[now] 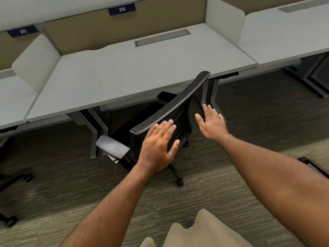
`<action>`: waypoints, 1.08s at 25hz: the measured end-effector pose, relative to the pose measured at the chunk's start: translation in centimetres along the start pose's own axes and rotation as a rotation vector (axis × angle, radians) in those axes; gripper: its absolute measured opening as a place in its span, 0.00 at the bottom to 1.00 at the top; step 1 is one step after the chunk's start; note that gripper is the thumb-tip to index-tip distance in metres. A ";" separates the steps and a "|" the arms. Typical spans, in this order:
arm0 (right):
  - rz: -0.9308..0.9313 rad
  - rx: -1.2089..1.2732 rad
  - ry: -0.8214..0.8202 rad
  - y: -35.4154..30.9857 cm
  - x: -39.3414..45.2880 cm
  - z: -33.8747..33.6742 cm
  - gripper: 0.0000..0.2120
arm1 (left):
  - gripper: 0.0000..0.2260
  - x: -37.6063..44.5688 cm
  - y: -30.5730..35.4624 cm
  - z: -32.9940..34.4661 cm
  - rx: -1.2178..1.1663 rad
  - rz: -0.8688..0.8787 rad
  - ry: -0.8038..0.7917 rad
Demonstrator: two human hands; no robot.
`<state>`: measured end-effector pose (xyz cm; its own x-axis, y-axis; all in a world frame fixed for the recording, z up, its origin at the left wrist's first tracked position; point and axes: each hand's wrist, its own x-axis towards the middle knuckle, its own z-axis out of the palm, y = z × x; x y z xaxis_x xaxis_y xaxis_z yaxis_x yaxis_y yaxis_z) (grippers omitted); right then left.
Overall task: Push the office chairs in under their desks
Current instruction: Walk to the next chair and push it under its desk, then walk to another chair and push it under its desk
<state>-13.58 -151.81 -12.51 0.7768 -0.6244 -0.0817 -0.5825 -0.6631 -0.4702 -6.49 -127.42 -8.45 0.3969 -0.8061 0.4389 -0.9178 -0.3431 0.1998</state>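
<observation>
Chair (170, 111) sits partly under the table (135, 68), twisted, backrest still out. Left hand (158, 147) and right hand (212, 123), fingers spread flat, clamp nothing. Another chair (12, 179) waits far left.

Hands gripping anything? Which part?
Nothing gripped. Left hand lies flat, open, against the chair backrest; right hand is open at its right edge.

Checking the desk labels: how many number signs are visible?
2: sign 212 on the partition at far left, sign 213 at top centre. Others may lie outside the frame.
</observation>
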 end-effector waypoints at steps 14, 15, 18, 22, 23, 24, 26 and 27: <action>0.337 -0.030 0.033 8.3 -28.7 3.7 0.36 | 0.26 -14.8 11.4 1.4 -0.124 0.112 -0.528; 0.376 -0.036 0.044 9.5 -31.0 3.5 0.36 | 0.26 -15.4 12.9 1.5 -0.138 0.146 -0.549; 0.493 -0.047 0.078 12.4 -37.0 2.2 0.36 | 0.26 -15.8 16.9 2.0 -0.162 0.260 -0.579; 0.614 -0.056 0.116 15.8 -44.3 0.0 0.36 | 0.26 -15.9 23.2 2.6 -0.202 0.343 -0.586; 0.640 -0.053 0.126 16.6 -45.9 -0.6 0.36 | 0.26 -16.0 24.9 2.8 -0.205 0.371 -0.587; 0.661 -0.049 0.137 17.4 -47.4 -1.2 0.35 | 0.26 -16.1 26.5 3.0 -0.206 0.399 -0.590; 0.701 -0.039 0.154 19.2 -50.3 -2.2 0.34 | 0.26 -16.5 29.9 3.4 -0.215 0.447 -0.617; 0.724 -0.030 0.163 20.2 -51.9 -2.8 0.34 | 0.26 -16.9 31.8 3.7 -0.218 0.471 -0.638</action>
<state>-66.37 -133.95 -15.36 0.1521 -0.9615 -0.2291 -0.9434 -0.0721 -0.3237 -42.38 -126.53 -12.76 -0.1715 -0.9839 -0.0499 -0.9381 0.1476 0.3134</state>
